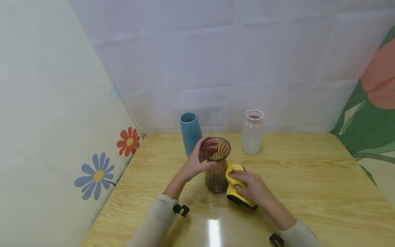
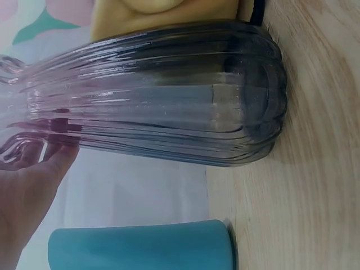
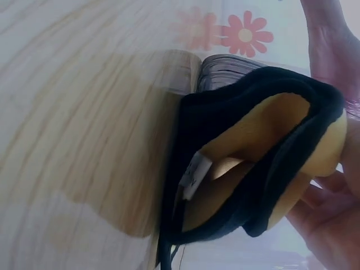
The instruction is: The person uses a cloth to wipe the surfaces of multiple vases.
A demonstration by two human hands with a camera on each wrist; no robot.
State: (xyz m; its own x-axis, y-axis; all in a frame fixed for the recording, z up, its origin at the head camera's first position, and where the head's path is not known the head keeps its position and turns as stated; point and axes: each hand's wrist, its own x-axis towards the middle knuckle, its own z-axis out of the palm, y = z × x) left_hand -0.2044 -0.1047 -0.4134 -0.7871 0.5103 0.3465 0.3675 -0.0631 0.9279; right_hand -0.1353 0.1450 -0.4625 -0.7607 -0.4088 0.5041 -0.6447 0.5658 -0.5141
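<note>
A ribbed, see-through glass vase (image 1: pixel 216 175), pinkish at the neck and smoky grey at the base, stands upright on the table. My left hand (image 1: pixel 197 161) grips it around the neck, thumb in front, the far fingers partly seen through the glass. My right hand (image 1: pixel 251 187) pinches a yellow cloth (image 1: pixel 239 192) with black edging and holds it against the vase's right side. In the right wrist view the cloth (image 3: pixel 259 163) hangs in folds with a small white tag, covering most of the vase (image 3: pixel 230 70).
Behind the left hand stands a blue vase (image 1: pixel 190 133). A pink-and-white vase (image 1: pixel 253 133) is at the back right. The wood-grain table (image 1: pixel 308 178) meets a white cloth backdrop (image 1: pixel 197 68); flower-printed panels flank both sides.
</note>
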